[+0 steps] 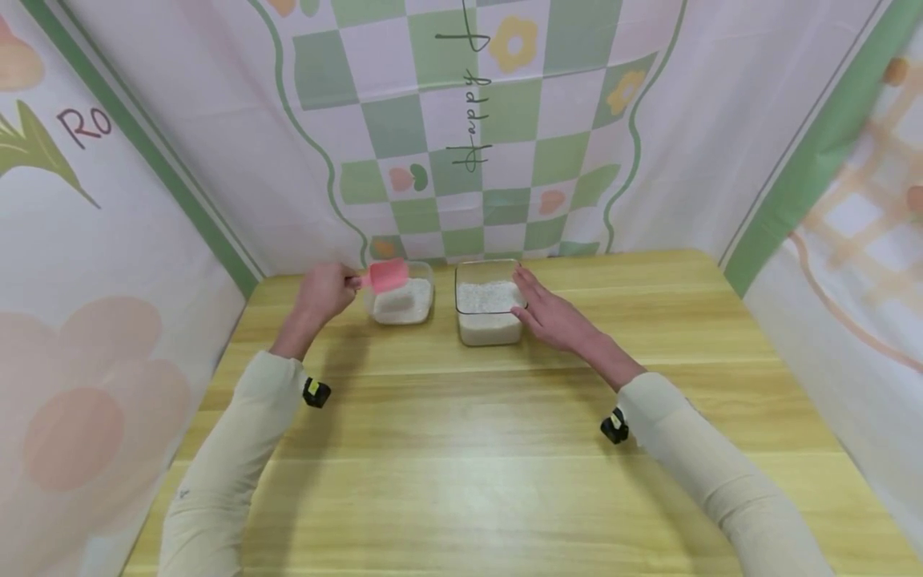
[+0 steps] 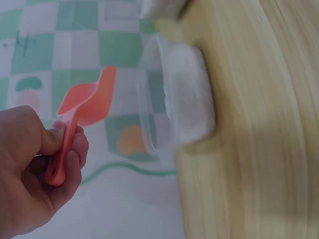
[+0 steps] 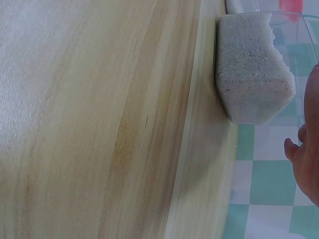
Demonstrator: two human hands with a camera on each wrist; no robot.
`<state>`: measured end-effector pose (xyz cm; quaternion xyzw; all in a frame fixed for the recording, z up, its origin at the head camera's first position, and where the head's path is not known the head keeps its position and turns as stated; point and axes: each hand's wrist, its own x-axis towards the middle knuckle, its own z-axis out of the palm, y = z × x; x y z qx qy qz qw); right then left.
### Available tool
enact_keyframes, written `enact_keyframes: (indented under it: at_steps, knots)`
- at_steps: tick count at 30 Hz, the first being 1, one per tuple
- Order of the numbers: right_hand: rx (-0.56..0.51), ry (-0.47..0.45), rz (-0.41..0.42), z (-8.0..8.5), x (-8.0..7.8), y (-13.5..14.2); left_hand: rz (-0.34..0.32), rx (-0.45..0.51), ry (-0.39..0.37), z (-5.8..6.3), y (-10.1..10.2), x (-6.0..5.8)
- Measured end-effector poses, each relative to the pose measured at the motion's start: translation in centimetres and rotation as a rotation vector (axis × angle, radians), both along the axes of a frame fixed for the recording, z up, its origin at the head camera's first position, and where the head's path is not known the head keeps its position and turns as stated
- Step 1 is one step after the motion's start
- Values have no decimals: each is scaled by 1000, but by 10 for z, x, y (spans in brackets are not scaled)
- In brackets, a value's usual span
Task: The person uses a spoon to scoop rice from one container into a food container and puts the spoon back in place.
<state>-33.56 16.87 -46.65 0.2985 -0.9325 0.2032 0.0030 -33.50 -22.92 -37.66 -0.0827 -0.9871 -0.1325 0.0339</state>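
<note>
My left hand [image 1: 326, 295] grips a pink scoop [image 1: 388, 276] by its handle, thumb and fingers curled round it in the left wrist view. The scoop's bowl hangs over the back of a small clear plastic container [image 2: 155, 124] holding white rice [image 2: 187, 94]. To the right stands a larger square glass container [image 1: 490, 330] with more rice [image 3: 251, 59], heaped unevenly against its walls. My right hand [image 1: 554, 319] lies along that container's right side, fingers extended at the rim; only part of the hand shows in the right wrist view.
Both containers stand near the back edge of a wooden table [image 1: 461, 449]. Right behind them hangs a checkered cloth [image 1: 450, 192], with more printed cloth at both sides. A small black camera sits at each sleeve cuff.
</note>
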Motion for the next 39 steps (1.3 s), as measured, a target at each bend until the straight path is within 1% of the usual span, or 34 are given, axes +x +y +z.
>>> enact_keyframes:
  at_steps: [3,8,12,15,17,20,26,32,35,39]
  knots:
    - [9,3,1,1,-1,0,-37,43,14,7,12,3]
    - [11,-4,3,1,-2,0,-138,53,51,13,35,4]
    - [8,-8,-1,-1,-1,2,-199,10,74,14,56,4]
    - [1,-10,-3,-1,-1,3,-237,-29,106,12,72,2]
    - [-2,-10,-1,-1,-1,3,-255,-49,117,12,82,0]
    - [-7,-8,4,-1,-2,2,-262,-81,129,10,96,-2]
    - [-17,5,5,-2,-3,2,-282,-213,169,5,123,-9]
    - [-14,-10,-1,-1,-2,1,-343,-391,218,-2,150,-18]
    - [-11,-17,-2,0,-1,0,-371,-466,210,-8,160,-23]
    - [0,-7,-4,1,0,0,-391,-516,162,-15,172,-29]
